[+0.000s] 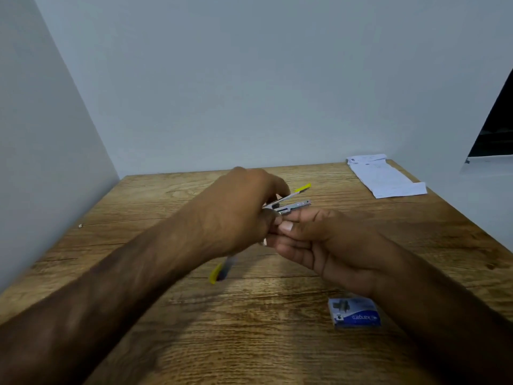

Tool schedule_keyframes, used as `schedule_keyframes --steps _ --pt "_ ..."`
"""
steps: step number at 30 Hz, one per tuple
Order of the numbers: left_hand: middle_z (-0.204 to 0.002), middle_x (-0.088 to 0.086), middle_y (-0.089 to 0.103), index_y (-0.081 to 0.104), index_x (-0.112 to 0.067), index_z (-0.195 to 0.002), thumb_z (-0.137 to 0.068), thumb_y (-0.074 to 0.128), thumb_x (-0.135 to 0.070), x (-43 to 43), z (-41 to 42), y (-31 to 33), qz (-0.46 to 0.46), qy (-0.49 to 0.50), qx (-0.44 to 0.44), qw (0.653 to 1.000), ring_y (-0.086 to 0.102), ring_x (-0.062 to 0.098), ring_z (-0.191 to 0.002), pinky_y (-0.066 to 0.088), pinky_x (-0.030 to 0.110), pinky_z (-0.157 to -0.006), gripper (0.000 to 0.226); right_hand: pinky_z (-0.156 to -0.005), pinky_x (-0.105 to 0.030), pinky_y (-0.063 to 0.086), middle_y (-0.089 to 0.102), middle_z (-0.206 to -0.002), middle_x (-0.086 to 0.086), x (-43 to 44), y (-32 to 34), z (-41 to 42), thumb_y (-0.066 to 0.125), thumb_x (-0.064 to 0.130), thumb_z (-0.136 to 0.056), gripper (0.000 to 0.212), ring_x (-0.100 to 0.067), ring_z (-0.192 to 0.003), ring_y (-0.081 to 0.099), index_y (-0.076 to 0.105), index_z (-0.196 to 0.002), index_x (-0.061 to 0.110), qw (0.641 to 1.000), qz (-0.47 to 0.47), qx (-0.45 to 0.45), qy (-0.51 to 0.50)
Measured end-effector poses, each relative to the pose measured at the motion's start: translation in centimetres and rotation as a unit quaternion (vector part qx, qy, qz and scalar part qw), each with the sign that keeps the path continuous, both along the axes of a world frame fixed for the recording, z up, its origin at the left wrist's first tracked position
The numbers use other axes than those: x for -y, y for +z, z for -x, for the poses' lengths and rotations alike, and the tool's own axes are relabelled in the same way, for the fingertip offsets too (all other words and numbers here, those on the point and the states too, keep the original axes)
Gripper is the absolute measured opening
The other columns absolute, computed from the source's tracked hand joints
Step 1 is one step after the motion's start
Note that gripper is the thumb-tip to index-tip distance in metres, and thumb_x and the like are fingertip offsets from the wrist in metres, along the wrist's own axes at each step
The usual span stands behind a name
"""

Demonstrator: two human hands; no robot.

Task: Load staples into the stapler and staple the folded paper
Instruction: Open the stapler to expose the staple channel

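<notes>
Stapler [288, 202] sits opened in your left hand [238, 209]. Your right hand [324, 240] fingers pinch its metal magazine. Folded paper [385, 176] lies on the surface [249, 315].

The wooden table [138, 315] has lots of bare room on its left side and along the front edge. The two hands, the left hand [236, 209] and the right hand [327, 245], meet in the middle with the stapler [291, 202] and fill that spot. A small blue box [354, 312] sits near the right arm. The folded paper [385, 176] takes the far right corner. Walls close in at the left and the back.
</notes>
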State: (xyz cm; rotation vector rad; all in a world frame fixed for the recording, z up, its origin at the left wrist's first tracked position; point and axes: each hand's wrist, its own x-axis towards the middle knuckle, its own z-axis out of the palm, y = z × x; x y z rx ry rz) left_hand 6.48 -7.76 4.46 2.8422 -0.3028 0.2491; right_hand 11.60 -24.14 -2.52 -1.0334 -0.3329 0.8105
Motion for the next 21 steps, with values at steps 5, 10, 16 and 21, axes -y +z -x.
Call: schedule_keyframes --steps 5,10,16,21 --pt "-0.096 -0.008 0.076 0.073 -0.029 -0.117 -0.09 0.069 -0.02 0.8 -2.0 2.4 -0.015 0.005 -0.049 0.999 0.059 -0.003 -0.064 0.048 0.016 -0.065 0.028 -0.067 -0.021 0.062 0.079 -0.099 -0.013 -0.1 0.0 0.0 0.061 -0.001 -0.082 0.027 -0.019 -0.09 0.078 0.069 -0.108 -0.004 0.997 -0.059 -0.048 0.002" --pt "-0.088 0.005 0.08 0.078 -0.019 -0.106 -0.098 0.058 -0.005 0.3 -2.5 2.8 0.097 -0.032 -0.147 0.984 0.07 0.012 -0.077 0.061 0.041 -0.08 0.026 -0.061 -0.02 0.061 0.08 -0.096 -0.012 -0.2 0.1 0.0 0.07 0.01 -0.079 0.03 -0.019 -0.089 0.079 0.07 -0.106 0.0 0.994 -0.083 -0.062 -0.032" --pt "-0.115 0.028 0.072 0.075 -0.006 -0.114 -0.097 0.042 0.011 -0.6 -2.9 2.5 0.265 -0.038 -0.245 0.932 0.063 0.025 -0.093 0.046 0.041 -0.085 0.041 -0.053 -0.02 0.06 0.08 -0.083 -0.011 -0.1 0.3 0.2 0.075 0.018 -0.077 0.017 -0.019 -0.081 0.08 0.08 -0.079 0.002 0.995 -0.062 -0.042 -0.071" --pt "-0.099 0.027 0.073 0.074 0.002 -0.111 -0.088 0.041 0.012 -1.2 -4.6 2.9 0.301 0.037 -0.334 0.892 0.061 0.029 -0.081 0.047 0.033 -0.067 0.042 -0.052 -0.021 0.06 0.08 -0.094 -0.014 -0.6 0.1 0.7 0.07 0.018 -0.085 0.026 -0.023 -0.083 0.08 0.071 -0.103 -0.001 0.995 -0.05 -0.064 -0.049"
